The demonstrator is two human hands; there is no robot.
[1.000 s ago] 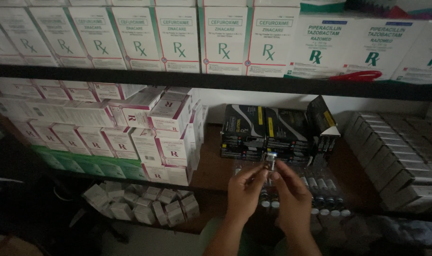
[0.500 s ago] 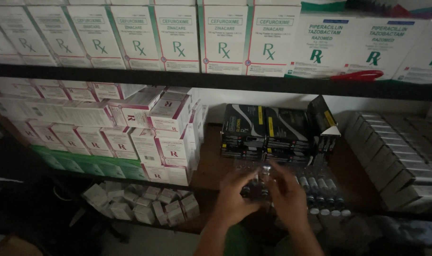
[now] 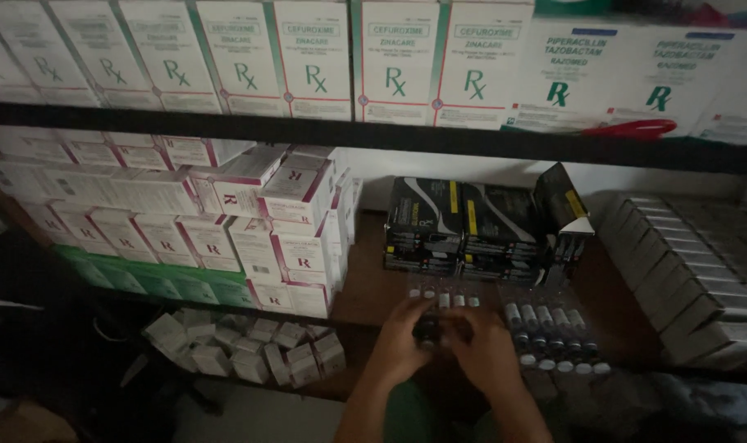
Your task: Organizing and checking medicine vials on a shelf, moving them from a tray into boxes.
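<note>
The one camera sits on my head and looks forward and down into a dim set of shelves, close enough that the shelving fills the frame edge to edge. A dark shelf board (image 3: 390, 139) crosses the upper part of the frame, with a row of white medicine boxes (image 3: 316, 57) above it cut off by the top edge. The middle shelf (image 3: 365, 287) lies at the centre, seen from above. My left hand (image 3: 402, 344) and right hand (image 3: 488, 357) come in from the bottom centre, near the lens. The lowest shelf shows at lower left, farther and darker. No second view exists to overlap with it.
</note>
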